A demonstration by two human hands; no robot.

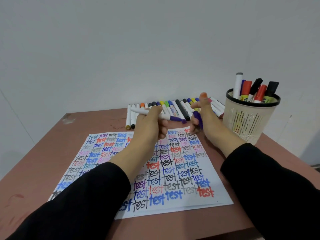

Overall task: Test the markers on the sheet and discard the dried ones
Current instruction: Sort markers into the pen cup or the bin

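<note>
My left hand (150,123) grips a white marker with a purple tip (174,118), held level above the far edge of the sheet. My right hand (203,116) holds the marker's purple cap (197,118) just to the right of the tip, thumb raised, a small gap between cap and tip. The white sheet (223,198) lies on the brown table, covered with the word "test" in many colours. A row of several markers (180,107) lies along the table's far edge behind my hands.
A cream mesh cup with a black rim (249,122) stands at the right back, holding several upright markers (245,89). The brown table (43,153) ends near the bottom of the view. A plain white wall rises behind.
</note>
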